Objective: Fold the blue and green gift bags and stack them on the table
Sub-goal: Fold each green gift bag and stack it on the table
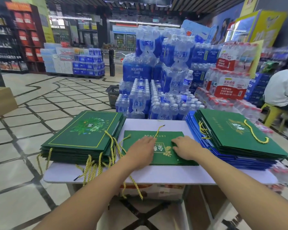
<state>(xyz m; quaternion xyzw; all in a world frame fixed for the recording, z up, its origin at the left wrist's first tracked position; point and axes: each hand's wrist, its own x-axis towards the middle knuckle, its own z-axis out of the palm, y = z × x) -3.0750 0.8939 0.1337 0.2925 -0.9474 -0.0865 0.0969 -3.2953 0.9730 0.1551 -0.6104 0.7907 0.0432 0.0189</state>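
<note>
Supermarket floor, white table (156, 173) in front of water packs (140, 72). Left: stack of folded green bags (83, 135), rope handles (90, 165) trailing off edge. Left hand (140, 151) flat, fingers straight, pressing centre green bag (166, 135) onto table. Right hand (186, 147) on same bag, fingers bent, tips pressing, nothing gripped. Bag: light, stiff glossy card, probably slides. Would lift by long edge, not rope. Right: blue bags (223, 156), green ones on top.
</note>
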